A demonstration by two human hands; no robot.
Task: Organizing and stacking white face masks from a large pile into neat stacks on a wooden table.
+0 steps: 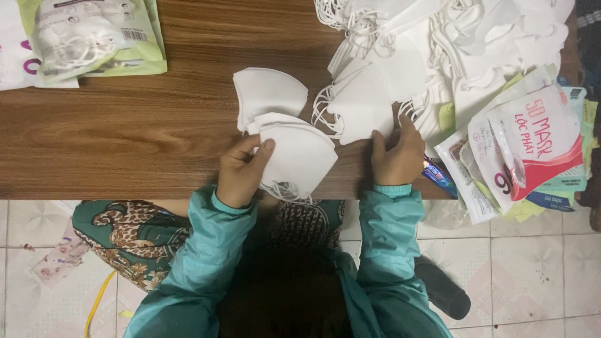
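The wooden table [125, 125] is cut off at the top and both sides, so the heap of white masks [438, 44] at its far right runs out of view. The stack of plastic pouches [532, 150] overhangs the table's right edge. The left hand [241, 172] pinches a folded white mask [300, 156] near the table's front edge, thumb on top, other fingers hidden beneath. The right hand [397, 159] presses curled fingers onto another mask [363, 109]; their tips are hard to make out.
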